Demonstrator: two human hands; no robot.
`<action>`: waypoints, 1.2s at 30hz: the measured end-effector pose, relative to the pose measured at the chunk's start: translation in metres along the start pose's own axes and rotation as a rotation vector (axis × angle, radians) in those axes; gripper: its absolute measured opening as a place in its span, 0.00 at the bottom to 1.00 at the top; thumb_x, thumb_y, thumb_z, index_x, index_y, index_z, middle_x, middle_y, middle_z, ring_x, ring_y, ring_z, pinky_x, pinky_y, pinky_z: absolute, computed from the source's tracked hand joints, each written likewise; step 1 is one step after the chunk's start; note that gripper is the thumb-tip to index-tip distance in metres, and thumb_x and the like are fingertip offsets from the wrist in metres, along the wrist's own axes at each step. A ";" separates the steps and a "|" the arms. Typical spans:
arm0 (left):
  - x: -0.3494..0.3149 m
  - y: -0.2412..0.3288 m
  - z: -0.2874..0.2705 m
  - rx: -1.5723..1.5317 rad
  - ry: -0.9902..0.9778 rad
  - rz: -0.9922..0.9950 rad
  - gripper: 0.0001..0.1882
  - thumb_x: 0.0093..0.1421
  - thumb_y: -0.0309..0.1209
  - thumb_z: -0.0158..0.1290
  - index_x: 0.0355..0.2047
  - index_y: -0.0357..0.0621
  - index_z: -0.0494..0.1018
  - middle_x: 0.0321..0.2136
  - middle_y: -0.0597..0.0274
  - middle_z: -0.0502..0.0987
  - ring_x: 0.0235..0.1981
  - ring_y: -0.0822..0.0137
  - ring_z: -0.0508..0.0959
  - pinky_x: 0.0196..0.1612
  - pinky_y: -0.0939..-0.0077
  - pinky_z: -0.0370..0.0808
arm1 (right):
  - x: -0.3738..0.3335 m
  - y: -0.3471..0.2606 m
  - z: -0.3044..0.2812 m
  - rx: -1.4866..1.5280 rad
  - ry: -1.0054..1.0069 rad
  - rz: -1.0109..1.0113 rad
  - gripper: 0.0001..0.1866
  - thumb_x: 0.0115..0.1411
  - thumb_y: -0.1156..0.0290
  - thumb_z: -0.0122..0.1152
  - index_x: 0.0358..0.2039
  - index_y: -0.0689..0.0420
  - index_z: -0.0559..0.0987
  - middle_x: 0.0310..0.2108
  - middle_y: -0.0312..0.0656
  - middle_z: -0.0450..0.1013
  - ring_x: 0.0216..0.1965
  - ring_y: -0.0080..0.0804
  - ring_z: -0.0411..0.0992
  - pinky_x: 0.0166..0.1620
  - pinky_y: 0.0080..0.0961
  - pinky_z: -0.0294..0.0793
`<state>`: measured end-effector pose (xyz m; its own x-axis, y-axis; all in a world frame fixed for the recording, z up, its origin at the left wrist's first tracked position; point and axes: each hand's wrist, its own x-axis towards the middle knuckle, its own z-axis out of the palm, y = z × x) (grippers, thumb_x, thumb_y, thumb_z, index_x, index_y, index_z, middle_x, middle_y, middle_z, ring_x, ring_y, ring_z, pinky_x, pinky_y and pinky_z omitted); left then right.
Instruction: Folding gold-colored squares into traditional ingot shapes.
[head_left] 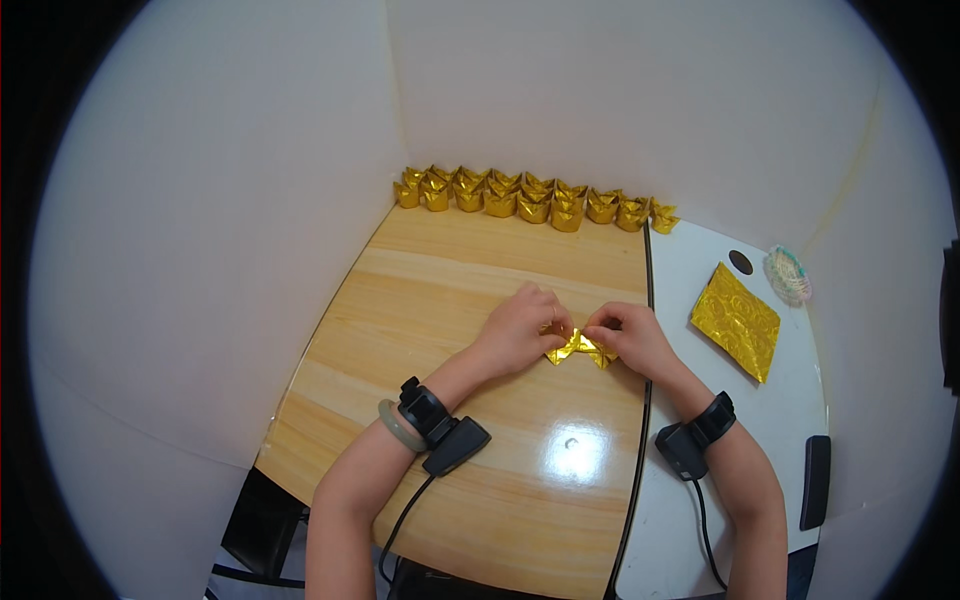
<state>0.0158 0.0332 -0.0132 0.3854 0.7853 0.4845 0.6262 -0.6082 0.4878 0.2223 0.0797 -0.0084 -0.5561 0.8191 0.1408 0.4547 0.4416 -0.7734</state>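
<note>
Between my two hands is a small piece of folded gold foil paper point(577, 346), its pointed flaps showing below my fingers. My left hand point(522, 328) pinches its left side, and my right hand point(628, 338) pinches the right side. Both hands are closed, close together just above the wooden table, near its right edge. The fingertips partly cover the paper, so its full shape is hidden. At the back stand several finished gold paper ingots point(533, 203), lined up in rows along the wall.
A stack of gold patterned paper point(738, 322) lies on the white table point(690, 420) to the right. Behind it are a round black disc point(741, 262) and a pale, striped round bundle point(788, 275). White panels enclose the wooden table point(400, 300). Cables hang from the black wrist devices.
</note>
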 end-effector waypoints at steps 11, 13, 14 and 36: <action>-0.006 -0.007 0.006 -0.147 -0.171 -0.027 0.10 0.53 0.26 0.53 0.35 0.53 0.77 0.31 0.63 0.70 0.34 0.61 0.72 0.37 0.71 0.69 | -0.006 -0.005 -0.010 -0.734 0.024 -0.275 0.17 0.53 0.60 0.60 0.33 0.59 0.67 0.30 0.43 0.69 0.33 0.43 0.70 0.33 0.33 0.70; -0.008 -0.006 0.004 -0.149 -0.176 -0.040 0.10 0.53 0.25 0.53 0.35 0.54 0.78 0.30 0.63 0.70 0.34 0.62 0.72 0.37 0.71 0.69 | -0.009 -0.017 -0.019 -0.719 -0.010 -0.205 0.18 0.53 0.60 0.60 0.34 0.59 0.67 0.29 0.43 0.70 0.32 0.44 0.70 0.33 0.34 0.70; -0.008 -0.005 0.003 -0.131 -0.180 -0.040 0.11 0.52 0.25 0.53 0.34 0.55 0.78 0.30 0.63 0.70 0.34 0.62 0.72 0.37 0.71 0.69 | -0.009 -0.026 -0.026 -0.672 -0.118 -0.092 0.18 0.52 0.60 0.61 0.35 0.59 0.68 0.28 0.44 0.71 0.31 0.43 0.71 0.32 0.32 0.70; -0.004 -0.019 0.008 -0.163 -0.064 -0.059 0.05 0.48 0.31 0.58 0.27 0.49 0.78 0.26 0.62 0.74 0.34 0.61 0.72 0.39 0.69 0.69 | 0.004 -0.002 -0.015 0.119 -0.312 -0.002 0.09 0.53 0.77 0.62 0.35 0.62 0.74 0.25 0.32 0.70 0.28 0.15 0.67 0.34 0.13 0.68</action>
<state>0.0083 0.0424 -0.0302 0.3967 0.8228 0.4069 0.5327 -0.5674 0.6279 0.2302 0.0878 0.0030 -0.7512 0.6589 -0.0393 0.3794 0.3824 -0.8425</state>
